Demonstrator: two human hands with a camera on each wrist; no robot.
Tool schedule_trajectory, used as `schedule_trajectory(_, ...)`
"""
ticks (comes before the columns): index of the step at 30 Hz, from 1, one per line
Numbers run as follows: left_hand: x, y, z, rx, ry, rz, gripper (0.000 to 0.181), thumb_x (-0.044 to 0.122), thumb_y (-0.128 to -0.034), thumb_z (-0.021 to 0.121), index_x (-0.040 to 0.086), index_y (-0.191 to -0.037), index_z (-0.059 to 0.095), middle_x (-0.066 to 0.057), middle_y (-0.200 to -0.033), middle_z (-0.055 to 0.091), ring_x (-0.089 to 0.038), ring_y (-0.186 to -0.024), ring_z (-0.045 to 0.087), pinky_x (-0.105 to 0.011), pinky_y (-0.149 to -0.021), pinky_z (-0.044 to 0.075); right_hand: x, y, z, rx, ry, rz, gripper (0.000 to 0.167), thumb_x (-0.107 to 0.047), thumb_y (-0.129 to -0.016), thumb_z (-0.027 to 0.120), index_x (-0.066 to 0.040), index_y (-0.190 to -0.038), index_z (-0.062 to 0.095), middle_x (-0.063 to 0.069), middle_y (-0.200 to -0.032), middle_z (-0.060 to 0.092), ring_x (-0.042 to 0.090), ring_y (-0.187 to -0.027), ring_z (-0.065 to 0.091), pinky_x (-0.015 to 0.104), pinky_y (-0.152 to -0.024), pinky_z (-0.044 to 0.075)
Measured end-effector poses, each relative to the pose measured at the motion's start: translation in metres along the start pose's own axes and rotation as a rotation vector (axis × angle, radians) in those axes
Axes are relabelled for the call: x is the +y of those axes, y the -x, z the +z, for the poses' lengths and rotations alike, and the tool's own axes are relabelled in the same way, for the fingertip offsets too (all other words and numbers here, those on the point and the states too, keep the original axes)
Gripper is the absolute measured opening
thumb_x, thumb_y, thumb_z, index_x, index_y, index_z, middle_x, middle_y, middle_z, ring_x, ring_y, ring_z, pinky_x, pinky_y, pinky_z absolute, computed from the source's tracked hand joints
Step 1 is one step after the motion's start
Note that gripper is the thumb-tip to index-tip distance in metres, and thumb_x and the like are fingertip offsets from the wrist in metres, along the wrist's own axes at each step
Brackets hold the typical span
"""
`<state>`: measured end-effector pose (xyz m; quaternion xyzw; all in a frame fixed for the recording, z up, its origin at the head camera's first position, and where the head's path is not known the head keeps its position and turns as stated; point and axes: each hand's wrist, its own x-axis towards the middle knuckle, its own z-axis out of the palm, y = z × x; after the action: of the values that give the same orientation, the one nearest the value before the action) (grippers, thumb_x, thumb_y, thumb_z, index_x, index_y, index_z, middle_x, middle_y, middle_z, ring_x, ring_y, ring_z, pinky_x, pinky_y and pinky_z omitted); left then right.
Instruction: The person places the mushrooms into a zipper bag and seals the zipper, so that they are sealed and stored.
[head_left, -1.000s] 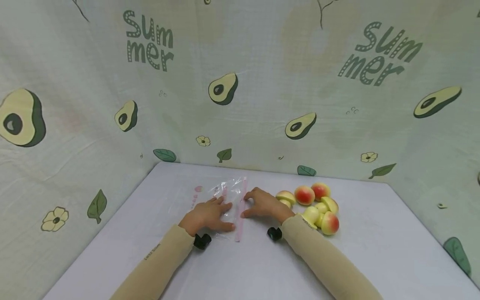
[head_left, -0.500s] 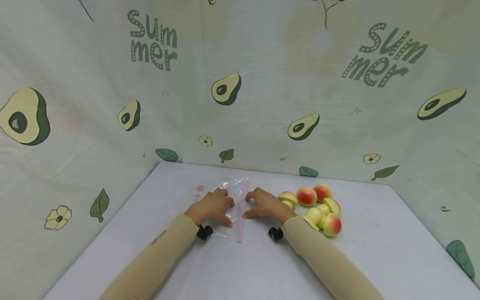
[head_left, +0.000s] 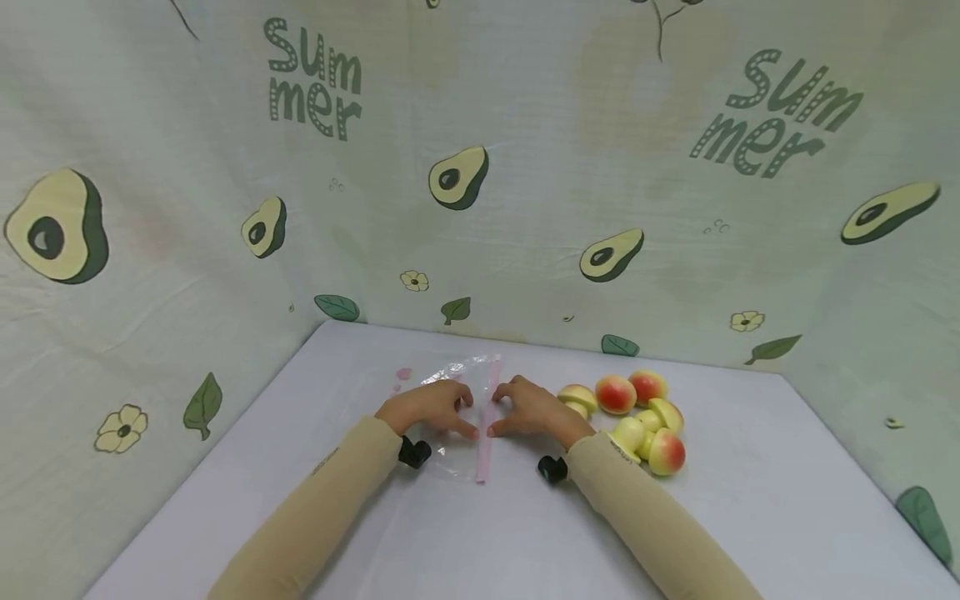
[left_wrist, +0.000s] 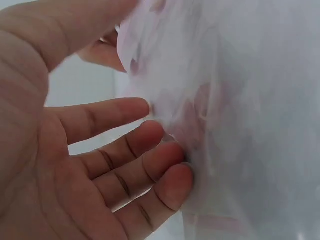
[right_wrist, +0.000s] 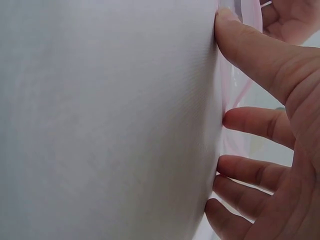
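A clear plastic zip bag lies flat on the white table, its pink zip strip towards the right and pink prints on its film. Over the bag's open-end side is my left hand, thumb near the strip and a gap between thumb and index finger. In the left wrist view its loosely bent fingers touch or nearly touch the film. Just right of the strip, my right hand rests with spread fingertips on the table; its thumb presses at the strip's edge in the right wrist view.
Right of my right hand lie several yellow mushroom-shaped pieces with red-tinged caps, among them a front red cap and a back one. A patterned cloth hangs behind the table. Each wrist carries a black camera.
My left hand has slid rightwards over the bag to the pink strip, its spread fingers drawing in. My right hand stays nearly in place. The head view has shifted slightly.
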<state>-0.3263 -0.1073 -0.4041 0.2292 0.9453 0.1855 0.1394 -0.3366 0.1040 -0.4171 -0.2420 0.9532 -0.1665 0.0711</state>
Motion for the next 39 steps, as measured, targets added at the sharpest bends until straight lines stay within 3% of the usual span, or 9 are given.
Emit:
schedule_trajectory(6,-0.002,-0.009,-0.001,-0.019,0.070,-0.047,0.054,0.062,-0.0816,0.063,0.015,-0.108,0.059,0.001,-0.097,0.059,-0.014,-0.077,0.056,-0.034,-0.078,0.045,0.000,0.001,-0.001,0.002,-0.010,-0.007,0.063,-0.048,-0.069,0.082,-0.016,-0.120,0.064,0.009,-0.112,0.054,0.022,-0.095,0.055,0.043,-0.090,0.046)
schedule_trajectory(20,0.006,-0.017,0.002,0.010,0.095,-0.112,0.046,0.058,-0.0835,0.063,0.015,-0.097,0.054,-0.003,-0.083,0.059,-0.020,-0.051,0.061,-0.031,-0.058,0.044,0.000,0.001,0.000,0.002,-0.016,-0.011,0.059,-0.048,-0.070,0.082,-0.018,-0.118,0.064,0.008,-0.113,0.053,0.022,-0.097,0.055,0.043,-0.091,0.046)
schedule_trajectory(23,0.006,-0.018,0.003,0.008,0.085,-0.103,0.043,0.052,-0.0832,0.066,0.015,-0.098,0.053,-0.003,-0.083,0.058,-0.020,-0.052,0.060,-0.031,-0.058,0.045,-0.001,0.002,-0.001,0.009,-0.019,-0.025,0.059,-0.046,-0.070,0.082,-0.016,-0.117,0.064,0.009,-0.112,0.053,0.023,-0.097,0.055,0.043,-0.091,0.046)
schedule_trajectory(31,0.003,-0.020,0.005,0.026,-0.008,-0.029,0.043,0.036,-0.0768,0.080,0.013,-0.101,0.052,0.000,-0.083,0.056,-0.016,-0.074,0.053,-0.030,-0.066,0.043,-0.001,0.003,-0.003,-0.008,-0.016,-0.001,0.058,-0.046,-0.072,0.081,-0.016,-0.120,0.063,0.009,-0.115,0.053,0.022,-0.099,0.054,0.043,-0.093,0.045)
schedule_trajectory(39,-0.003,-0.020,0.006,0.020,-0.049,0.009,0.045,0.039,-0.0773,0.079,0.014,-0.102,0.051,0.000,-0.083,0.055,-0.016,-0.076,0.053,-0.030,-0.070,0.043,0.000,0.001,-0.003,-0.033,-0.017,0.011,0.060,-0.046,-0.073,0.080,-0.017,-0.121,0.062,0.007,-0.114,0.053,0.021,-0.098,0.053,0.044,-0.094,0.045)
